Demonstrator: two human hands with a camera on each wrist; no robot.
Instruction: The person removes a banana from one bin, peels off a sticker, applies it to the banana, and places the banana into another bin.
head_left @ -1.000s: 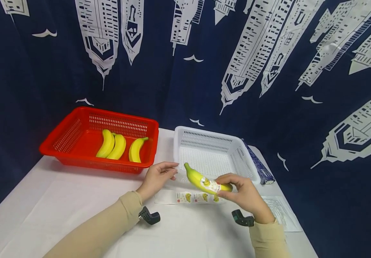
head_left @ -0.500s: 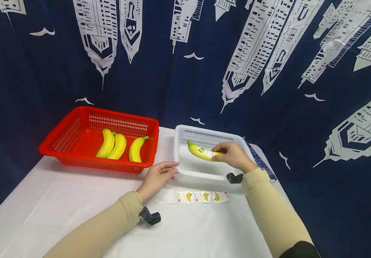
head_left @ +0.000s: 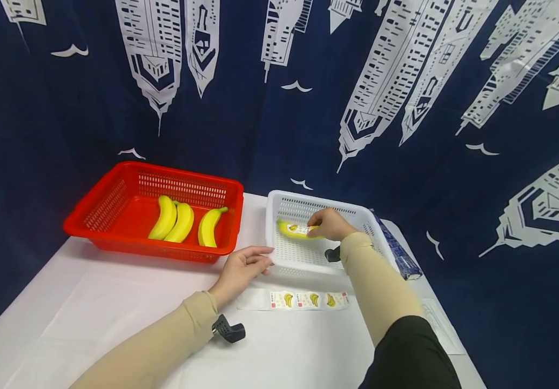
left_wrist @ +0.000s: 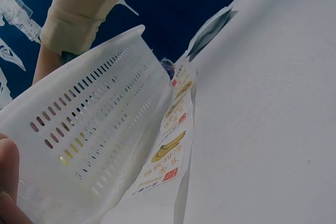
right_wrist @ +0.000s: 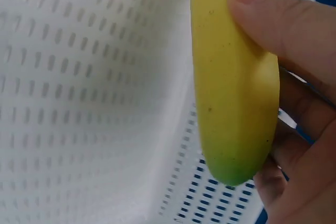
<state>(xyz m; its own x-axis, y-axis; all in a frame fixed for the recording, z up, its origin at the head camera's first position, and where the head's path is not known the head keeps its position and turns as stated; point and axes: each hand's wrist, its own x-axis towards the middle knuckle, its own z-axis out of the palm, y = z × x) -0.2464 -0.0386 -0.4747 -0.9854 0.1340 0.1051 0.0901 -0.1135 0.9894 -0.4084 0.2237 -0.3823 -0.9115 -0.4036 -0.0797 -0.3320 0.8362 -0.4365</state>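
The labelled banana (right_wrist: 233, 82), now inside the white basket (head_left: 303, 252), lies near its far left part, stem end pointing left; I cannot tell whether it touches the basket floor. One second earlier I see it in front of this basket, above the strip of labels; half a second earlier, higher and nearer the basket's middle. The right hand (head_left: 330, 224) holds it toward its other end, thumb on one side and fingers on the other, and has moved forward with it. The left hand (head_left: 241, 270) stays at the basket's near left corner, fingers loosely extended and touching it. In front of the basket, the strip of labels (head_left: 308, 300) shows three printed stickers, unchanged. To the left, the red basket (head_left: 153, 249) contains three bananas (head_left: 164, 219), as before. To the right I note a dark blue packet (head_left: 399, 253) and a printed sheet (head_left: 442, 327), partly behind the right arm.
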